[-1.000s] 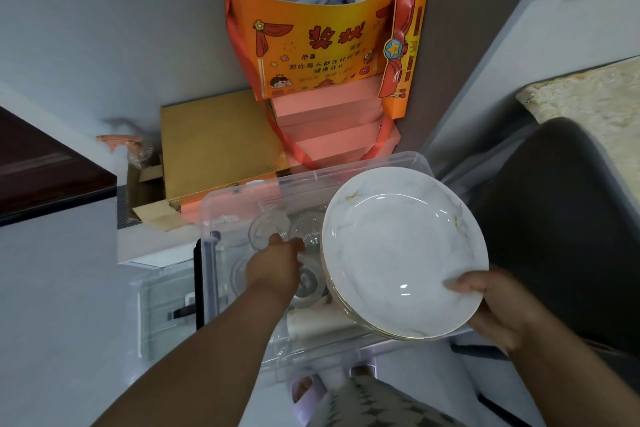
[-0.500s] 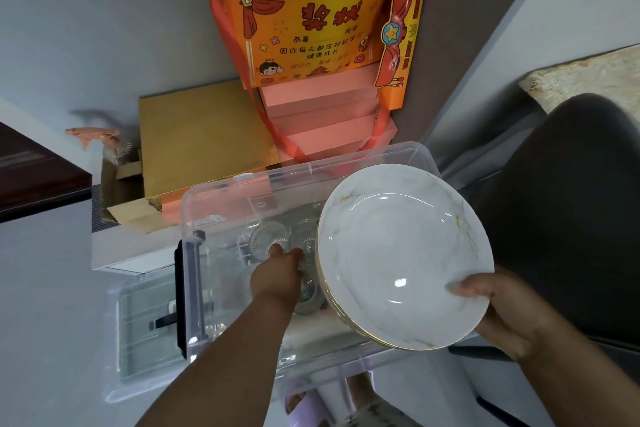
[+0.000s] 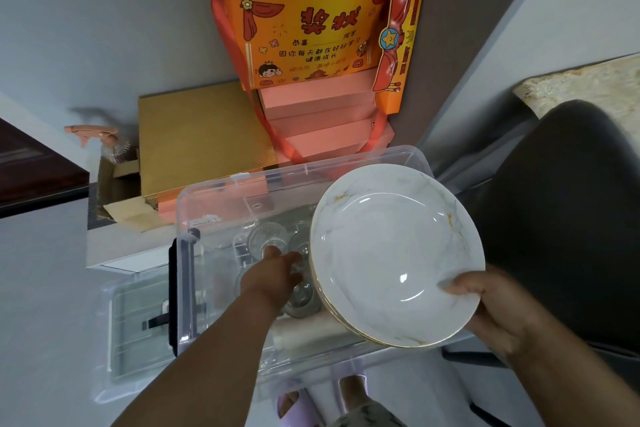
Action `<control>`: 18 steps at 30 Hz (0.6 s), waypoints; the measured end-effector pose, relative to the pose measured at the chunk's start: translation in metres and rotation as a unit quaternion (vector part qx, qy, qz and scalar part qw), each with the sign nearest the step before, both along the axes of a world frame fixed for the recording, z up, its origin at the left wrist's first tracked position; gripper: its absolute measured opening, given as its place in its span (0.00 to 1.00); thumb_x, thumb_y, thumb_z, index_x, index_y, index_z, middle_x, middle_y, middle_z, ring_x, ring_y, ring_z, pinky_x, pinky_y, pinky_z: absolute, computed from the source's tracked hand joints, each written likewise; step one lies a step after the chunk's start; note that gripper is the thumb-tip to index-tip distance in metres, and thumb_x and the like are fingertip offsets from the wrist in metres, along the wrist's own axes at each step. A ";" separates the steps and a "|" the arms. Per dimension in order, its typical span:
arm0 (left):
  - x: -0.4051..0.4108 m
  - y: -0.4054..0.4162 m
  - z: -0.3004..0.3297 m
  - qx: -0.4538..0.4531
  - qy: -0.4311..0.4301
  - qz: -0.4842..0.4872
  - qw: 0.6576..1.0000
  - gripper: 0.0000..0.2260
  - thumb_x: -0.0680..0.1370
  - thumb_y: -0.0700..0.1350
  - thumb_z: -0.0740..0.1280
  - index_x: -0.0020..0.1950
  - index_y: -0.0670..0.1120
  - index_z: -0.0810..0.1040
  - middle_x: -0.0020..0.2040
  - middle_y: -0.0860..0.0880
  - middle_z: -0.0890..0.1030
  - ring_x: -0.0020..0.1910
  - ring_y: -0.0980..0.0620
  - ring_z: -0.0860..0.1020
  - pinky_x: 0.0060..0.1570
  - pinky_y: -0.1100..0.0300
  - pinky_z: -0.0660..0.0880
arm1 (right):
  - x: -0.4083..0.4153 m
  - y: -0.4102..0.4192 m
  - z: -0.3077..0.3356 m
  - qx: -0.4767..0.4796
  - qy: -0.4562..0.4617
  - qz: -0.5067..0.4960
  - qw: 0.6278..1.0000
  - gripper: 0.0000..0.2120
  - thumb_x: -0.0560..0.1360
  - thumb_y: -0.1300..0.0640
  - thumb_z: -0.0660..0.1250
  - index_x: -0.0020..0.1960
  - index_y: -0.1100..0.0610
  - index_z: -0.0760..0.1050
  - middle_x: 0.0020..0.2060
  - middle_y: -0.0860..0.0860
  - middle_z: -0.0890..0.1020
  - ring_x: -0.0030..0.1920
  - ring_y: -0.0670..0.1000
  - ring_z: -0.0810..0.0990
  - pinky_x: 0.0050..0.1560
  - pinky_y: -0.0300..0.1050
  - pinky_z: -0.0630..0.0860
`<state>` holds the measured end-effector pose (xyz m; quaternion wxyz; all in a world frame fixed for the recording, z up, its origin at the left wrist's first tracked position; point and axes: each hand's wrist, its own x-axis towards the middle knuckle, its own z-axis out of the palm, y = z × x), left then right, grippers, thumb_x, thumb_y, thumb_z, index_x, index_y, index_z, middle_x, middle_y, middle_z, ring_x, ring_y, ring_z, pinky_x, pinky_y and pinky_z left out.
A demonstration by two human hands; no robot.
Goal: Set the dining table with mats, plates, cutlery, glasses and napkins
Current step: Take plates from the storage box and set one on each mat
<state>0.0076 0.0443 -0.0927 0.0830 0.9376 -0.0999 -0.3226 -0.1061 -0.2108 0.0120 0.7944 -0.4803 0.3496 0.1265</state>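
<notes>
Plates (image 3: 394, 253), white with faint marble veins and a gold rim, are sitting as a small stack in the right hand (image 3: 498, 315). The thumb is pressing on the near right rim of the top plate and the other fingers are curling under the stack, so this hand is gripping it. The stack is hanging over the right part of a clear plastic storage box (image 3: 221, 218) and is covering that part from view; its far edge is lying close to the far wall of the box.

The left hand (image 3: 273, 274) is reaching down inside the box, just left of the plates. Its fingertips are touching a clear glass (image 3: 266, 236) with a ribbed pattern, and more such glasses are standing around it. I cannot tell if the fingers are closing on a glass or only touching it. A pale roll, maybe napkins or mats, is lying at the near side of the box under the forearm.

Left of the box its clear lid (image 3: 138, 333) is lying flat on the floor, touching the box wall. Beyond the far wall are standing pink boxes (image 3: 322, 125), a gold box (image 3: 197, 135) and an orange paper bag (image 3: 311, 31), very close. On the right a dark chair (image 3: 568, 204) is standing near the plates' edge, leaving only a narrow gap.
</notes>
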 end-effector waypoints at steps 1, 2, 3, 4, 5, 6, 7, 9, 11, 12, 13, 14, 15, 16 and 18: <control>0.000 0.001 0.006 0.017 -0.005 -0.005 1.000 0.16 0.81 0.51 0.58 0.68 0.55 0.70 0.71 0.48 0.65 0.60 0.44 0.76 0.56 0.52 0.73 | 0.001 0.000 0.002 0.004 -0.004 -0.001 1.000 0.30 0.53 0.70 0.65 0.56 0.64 0.77 0.46 0.60 0.85 0.43 0.56 0.85 0.35 0.44 0.81; 0.001 0.002 0.013 0.029 -0.032 -0.006 0.999 0.17 0.80 0.53 0.57 0.69 0.58 0.69 0.73 0.48 0.62 0.61 0.43 0.76 0.55 0.51 0.73 | 0.001 0.001 0.004 0.008 -0.007 0.001 1.000 0.30 0.54 0.70 0.64 0.57 0.64 0.77 0.47 0.60 0.85 0.43 0.56 0.85 0.35 0.45 0.81; 0.003 0.004 0.019 0.024 -0.066 0.012 0.997 0.18 0.80 0.55 0.57 0.70 0.60 0.68 0.73 0.48 0.62 0.61 0.43 0.76 0.54 0.50 0.74 | 0.002 0.002 0.006 0.012 -0.008 0.004 1.000 0.30 0.55 0.70 0.63 0.57 0.64 0.77 0.47 0.60 0.84 0.44 0.56 0.85 0.36 0.45 0.81; 0.004 0.006 0.029 -0.013 -0.093 0.054 0.994 0.19 0.79 0.59 0.56 0.69 0.60 0.68 0.71 0.47 0.65 0.60 0.43 0.76 0.53 0.50 0.75 | 0.004 0.003 0.008 0.016 -0.008 0.006 1.000 0.30 0.55 0.70 0.63 0.58 0.65 0.76 0.47 0.60 0.84 0.44 0.56 0.85 0.36 0.45 0.81; 0.007 0.008 0.038 -0.104 -0.085 0.127 0.983 0.22 0.77 0.65 0.55 0.68 0.60 0.70 0.67 0.46 0.71 0.59 0.42 0.77 0.54 0.48 0.75 | 0.006 0.004 0.010 0.023 -0.007 0.008 1.000 0.31 0.55 0.70 0.62 0.58 0.65 0.76 0.47 0.60 0.84 0.44 0.56 0.85 0.36 0.45 0.81; 0.009 0.007 0.056 -0.240 -0.025 0.232 0.942 0.27 0.74 0.72 0.54 0.66 0.59 0.73 0.64 0.44 0.76 0.58 0.42 0.77 0.55 0.46 0.76 | 0.007 0.006 0.013 0.028 -0.004 0.011 1.000 0.31 0.55 0.70 0.62 0.59 0.65 0.76 0.47 0.60 0.84 0.43 0.56 0.85 0.36 0.45 0.81; 0.010 0.004 0.074 -0.372 0.070 0.334 0.863 0.31 0.71 0.75 0.54 0.64 0.58 0.75 0.61 0.42 0.78 0.57 0.42 0.78 0.57 0.44 0.75 | 0.010 0.008 0.016 0.033 0.001 0.014 0.999 0.32 0.55 0.71 0.62 0.59 0.66 0.75 0.47 0.60 0.84 0.44 0.57 0.85 0.36 0.46 0.81; 0.008 0.000 0.109 -0.539 0.264 0.387 0.700 0.28 0.74 0.72 0.54 0.62 0.57 0.78 0.61 0.44 0.80 0.58 0.43 0.79 0.59 0.44 0.74 | 0.015 0.013 0.023 0.031 0.010 0.026 0.999 0.33 0.55 0.70 0.62 0.61 0.66 0.75 0.48 0.61 0.84 0.46 0.58 0.84 0.39 0.48 0.81; 0.004 -0.001 0.137 -0.584 0.314 0.379 0.645 0.21 0.78 0.64 0.57 0.59 0.54 0.81 0.59 0.46 0.82 0.56 0.46 0.81 0.55 0.48 0.76 | 0.021 0.017 0.030 0.024 0.013 0.040 0.999 0.34 0.55 0.69 0.63 0.62 0.64 0.75 0.52 0.60 0.83 0.51 0.61 0.82 0.45 0.51 0.80; 0.002 0.001 0.143 -0.595 0.310 0.379 0.638 0.18 0.77 0.61 0.62 0.59 0.53 0.81 0.59 0.46 0.82 0.54 0.47 0.82 0.52 0.51 0.77 | 0.024 0.019 0.036 0.024 0.011 0.045 0.999 0.34 0.56 0.69 0.63 0.63 0.62 0.75 0.53 0.60 0.83 0.54 0.61 0.81 0.47 0.52 0.80; 0.001 0.003 0.148 -0.602 0.299 0.385 0.632 0.18 0.74 0.57 0.65 0.60 0.51 0.80 0.58 0.46 0.82 0.53 0.47 0.82 0.49 0.52 0.78 | 0.026 0.022 0.043 0.024 0.007 0.051 0.998 0.33 0.56 0.68 0.64 0.63 0.61 0.75 0.54 0.60 0.83 0.56 0.62 0.80 0.49 0.54 0.80; -0.001 0.006 0.152 -0.608 0.285 0.393 0.628 0.19 0.72 0.54 0.66 0.61 0.50 0.80 0.57 0.45 0.82 0.51 0.47 0.82 0.46 0.53 0.79 | 0.029 0.024 0.049 0.024 0.002 0.059 0.998 0.33 0.56 0.68 0.64 0.63 0.59 0.75 0.54 0.59 0.83 0.57 0.63 0.80 0.51 0.56 0.80; -0.002 0.009 0.156 -0.618 0.270 0.403 0.619 0.20 0.71 0.51 0.66 0.62 0.48 0.79 0.56 0.44 0.82 0.50 0.46 0.82 0.44 0.54 0.79 | 0.032 0.026 0.056 0.022 -0.004 0.067 0.998 0.34 0.57 0.67 0.64 0.63 0.58 0.75 0.55 0.59 0.82 0.58 0.63 0.79 0.53 0.58 0.79; -0.004 0.010 0.160 -0.627 0.254 0.410 0.612 0.20 0.71 0.49 0.65 0.63 0.46 0.79 0.55 0.43 0.83 0.49 0.46 0.83 0.43 0.55 0.80 | 0.034 0.028 0.062 0.023 -0.011 0.074 0.997 0.34 0.57 0.67 0.63 0.64 0.58 0.74 0.56 0.59 0.82 0.58 0.63 0.79 0.54 0.59 0.78; -0.008 0.011 0.170 -0.641 0.229 0.414 0.604 0.20 0.73 0.45 0.65 0.64 0.43 0.77 0.53 0.43 0.83 0.49 0.45 0.82 0.45 0.53 0.80 | 0.038 0.032 0.075 0.030 -0.022 0.083 0.996 0.33 0.57 0.65 0.63 0.63 0.57 0.75 0.55 0.58 0.83 0.57 0.62 0.79 0.52 0.57 0.79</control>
